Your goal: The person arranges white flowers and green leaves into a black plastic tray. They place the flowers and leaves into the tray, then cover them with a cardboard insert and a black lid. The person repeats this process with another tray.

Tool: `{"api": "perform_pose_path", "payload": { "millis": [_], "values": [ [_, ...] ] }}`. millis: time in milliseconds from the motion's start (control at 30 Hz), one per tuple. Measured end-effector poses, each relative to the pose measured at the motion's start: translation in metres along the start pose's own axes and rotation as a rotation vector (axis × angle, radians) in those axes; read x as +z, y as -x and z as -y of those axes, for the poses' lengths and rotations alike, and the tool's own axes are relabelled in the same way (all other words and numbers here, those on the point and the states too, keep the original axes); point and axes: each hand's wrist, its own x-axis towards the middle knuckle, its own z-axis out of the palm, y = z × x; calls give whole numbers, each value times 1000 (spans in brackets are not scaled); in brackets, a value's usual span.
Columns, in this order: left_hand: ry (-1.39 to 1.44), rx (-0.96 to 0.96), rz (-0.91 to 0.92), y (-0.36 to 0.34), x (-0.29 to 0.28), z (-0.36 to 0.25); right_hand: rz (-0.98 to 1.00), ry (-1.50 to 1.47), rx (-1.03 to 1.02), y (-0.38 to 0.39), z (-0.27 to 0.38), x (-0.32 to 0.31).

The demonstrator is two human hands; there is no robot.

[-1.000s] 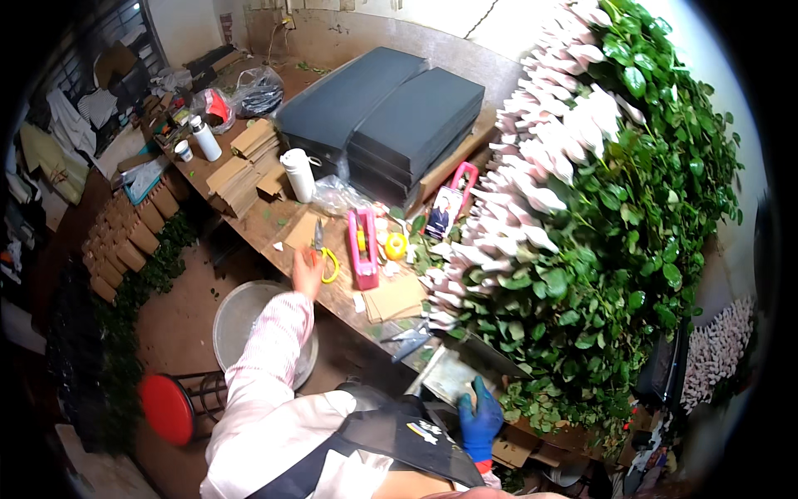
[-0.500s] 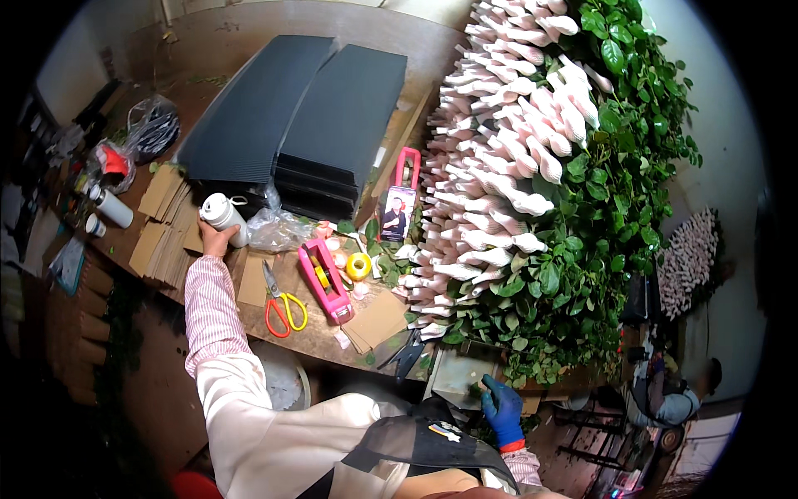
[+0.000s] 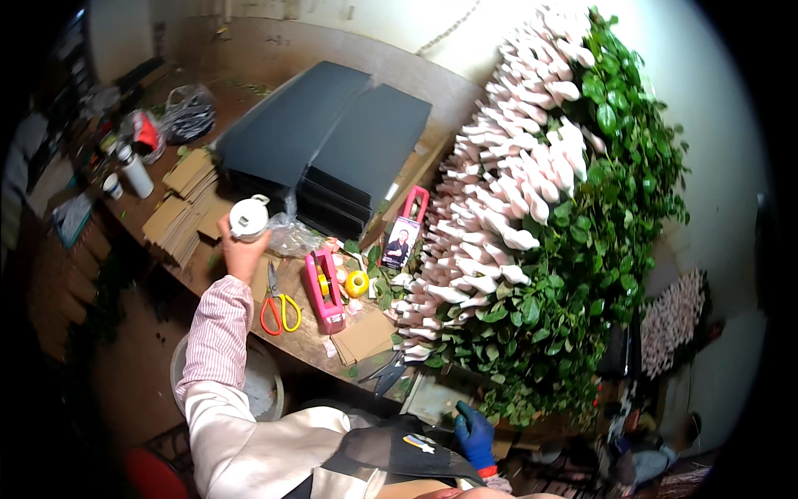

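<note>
1. The left hand (image 3: 241, 254) is raised over the near edge of the table (image 3: 249, 58), its fingers wrapped round a white bottle (image 3: 248, 218) with a small handle on its cap.
2. Just right of that hand lie orange-handled scissors (image 3: 277, 308) and a pink tape dispenser (image 3: 325, 289), with bare wood between them.
3. Flat cardboard pieces (image 3: 184, 208) crowd the table's left part; two stacks of dark flat boxes (image 3: 320, 141) fill its middle.
4. The right hand (image 3: 475, 434), in a blue glove, hangs low beside the apron, well apart from the bottle; whether its fingers grip anything cannot be told.
5. A white bucket (image 3: 266, 391) stands on the floor under the table edge; its contents are hidden.
6. Wrapped pale roses (image 3: 507, 191) with green leaves (image 3: 607, 233) bank the right side.
</note>
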Motion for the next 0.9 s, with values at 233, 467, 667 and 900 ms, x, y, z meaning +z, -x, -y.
{"api": "perform_pose_path", "payload": {
  "millis": [233, 467, 667, 900],
  "values": [
    [71, 510, 355, 91, 27, -207, 52, -149, -9, 6, -19, 7],
    [318, 830, 638, 168, 46, -356, 37, -152, -7, 9, -19, 5],
    [612, 1021, 836, 216, 81, -422, -66, 105, -166, 11, -23, 5],
    [750, 1149, 1020, 258, 99, -467, -103, 71, -77, 19, -39, 3]
  ]
}}
